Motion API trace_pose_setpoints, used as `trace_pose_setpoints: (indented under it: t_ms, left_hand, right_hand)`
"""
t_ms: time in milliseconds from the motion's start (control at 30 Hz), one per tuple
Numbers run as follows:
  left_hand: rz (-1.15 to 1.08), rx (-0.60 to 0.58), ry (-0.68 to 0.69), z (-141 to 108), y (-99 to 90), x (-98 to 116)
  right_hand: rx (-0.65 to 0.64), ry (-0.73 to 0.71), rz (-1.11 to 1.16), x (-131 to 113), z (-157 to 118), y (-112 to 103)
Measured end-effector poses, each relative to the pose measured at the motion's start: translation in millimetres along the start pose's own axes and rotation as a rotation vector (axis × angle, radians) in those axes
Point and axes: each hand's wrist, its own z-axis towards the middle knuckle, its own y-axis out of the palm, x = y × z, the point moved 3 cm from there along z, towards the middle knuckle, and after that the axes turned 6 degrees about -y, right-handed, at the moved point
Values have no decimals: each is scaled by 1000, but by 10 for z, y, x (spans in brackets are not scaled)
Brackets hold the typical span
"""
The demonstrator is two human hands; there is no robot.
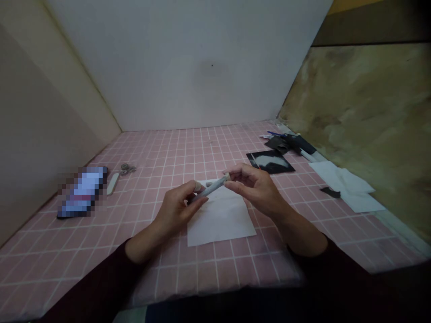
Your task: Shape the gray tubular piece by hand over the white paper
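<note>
A slim, pale grey stick [213, 187], perhaps a rolled tube, is held slanting above a white sheet of paper [220, 222]. My left hand [180, 199] is closed around its lower left end, thumb along the near side. At the upper right end, the thumb and fingers of my right hand [254, 184] pinch the stick near a small tan tip [227, 176]. A short grey piece [210, 184] shows just behind the stick; what it belongs to is unclear.
A phone [82, 193], a white flat strip [113, 183] and small scissors [127, 168] lie left. To the right are a black sheet with a whitish smear [281, 167], dark scraps [278, 143], white papers [353, 188] and a black scrap [330, 193]. Walls enclose the checked tabletop [161, 152].
</note>
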Motion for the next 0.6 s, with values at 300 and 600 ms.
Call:
trace_pose_setpoints:
  t_ms: [300, 600]
  left_hand:
    - [94, 71, 65, 2, 0, -8]
    - [81, -85, -13, 16, 50, -40]
  right_hand:
    - [-73, 134, 100, 44, 1, 15]
    - [-57, 128, 154, 34, 3, 62]
